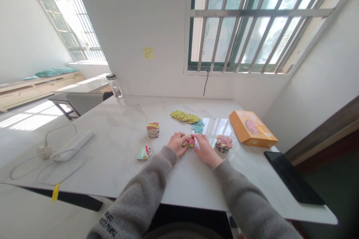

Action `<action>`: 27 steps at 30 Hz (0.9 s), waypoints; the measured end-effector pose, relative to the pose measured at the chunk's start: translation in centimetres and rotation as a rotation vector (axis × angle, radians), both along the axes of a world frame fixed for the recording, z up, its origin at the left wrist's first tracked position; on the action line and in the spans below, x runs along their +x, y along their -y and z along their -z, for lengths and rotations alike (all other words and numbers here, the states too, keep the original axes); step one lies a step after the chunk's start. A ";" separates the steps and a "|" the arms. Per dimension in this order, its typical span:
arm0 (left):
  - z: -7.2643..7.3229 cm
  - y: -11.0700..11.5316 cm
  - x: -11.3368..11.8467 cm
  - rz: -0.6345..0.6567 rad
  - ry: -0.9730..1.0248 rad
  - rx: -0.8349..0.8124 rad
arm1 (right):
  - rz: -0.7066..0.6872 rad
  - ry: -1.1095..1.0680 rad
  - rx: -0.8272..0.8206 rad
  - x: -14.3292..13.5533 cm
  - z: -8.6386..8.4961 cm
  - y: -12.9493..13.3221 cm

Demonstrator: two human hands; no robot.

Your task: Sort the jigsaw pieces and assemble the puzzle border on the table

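Between my two hands, low over the white table (117, 138), are pink and yellow puzzle pieces (190, 141). My left hand (177, 143) is closed on their left side, and my right hand (204, 148) grips them from the right. To the right of my right hand stands a stack of pink printed puzzle pieces (223, 142). On the left are a taller stack of pieces (153, 130) and a low pile (144, 153) with green, white and red print. Just beyond my hands lie blue pieces (198, 126) and an overlapping row of yellow-green pieces (185, 117).
An orange box (252, 128) with a pink picture rests at the right, with a black tablet (293, 177) near the table's right edge. A glass bottle (114, 86) stands at the far left corner. A white power strip (73, 145) with cables lies on the left.
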State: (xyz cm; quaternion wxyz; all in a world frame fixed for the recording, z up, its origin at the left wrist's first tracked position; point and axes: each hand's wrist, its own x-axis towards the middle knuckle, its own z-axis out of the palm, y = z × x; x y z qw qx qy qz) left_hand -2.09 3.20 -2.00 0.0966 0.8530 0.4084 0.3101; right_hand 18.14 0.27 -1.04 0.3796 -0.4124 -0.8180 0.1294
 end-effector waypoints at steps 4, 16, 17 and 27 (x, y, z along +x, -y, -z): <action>-0.2 0.3 0.2 -0.012 0.178 0.091 | 0.024 -0.180 -0.047 -0.4 -1.0 0.3; -0.5 2.0 1.2 0.148 0.225 0.229 | 0.117 -0.479 -0.319 0.0 -1.5 -0.1; -0.6 2.0 1.2 0.151 0.226 0.237 | 0.109 -0.462 -0.314 0.1 -1.5 -0.1; -1.2 2.0 0.8 0.000 0.167 0.188 | -0.003 -0.496 -0.356 -0.5 -1.3 0.1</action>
